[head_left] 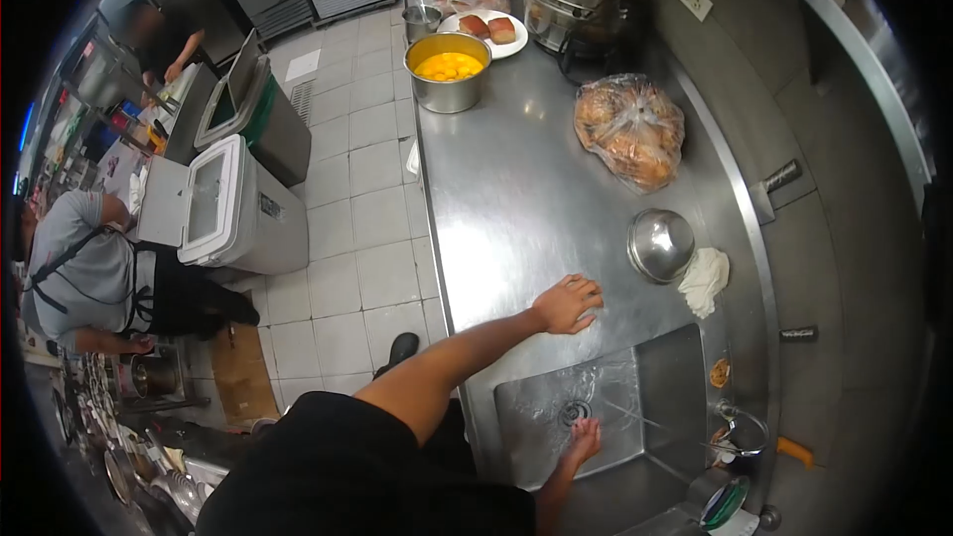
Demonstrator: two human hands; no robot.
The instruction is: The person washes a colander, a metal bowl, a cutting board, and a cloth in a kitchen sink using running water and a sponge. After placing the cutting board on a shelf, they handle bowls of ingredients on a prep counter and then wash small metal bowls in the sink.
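My left hand (pixel 569 305) lies palm down on the steel counter (pixel 516 208), just beyond the sink's edge, fingers a little apart and nothing in them. Inside the steel sink (pixel 665 377), my right hand (pixel 584 440) is held low near the drain (pixel 574 414), its fingers stretched out and holding nothing that I can see. A thin stream of water runs from the faucet (pixel 743 431) across the basin, and water is splashing around the drain. Nearest to my left hand are a shiny metal bowl (pixel 660 245) and a crumpled white cloth (pixel 705 281).
Farther along the counter are a plastic bag of brown food (pixel 630 131), a pot of egg yolks (pixel 447 89) and a plate with meat (pixel 511 48). Bins (pixel 248 208) stand across the tiled floor (pixel 342 228). Two people, one in a grey shirt (pixel 84 243), work at left.
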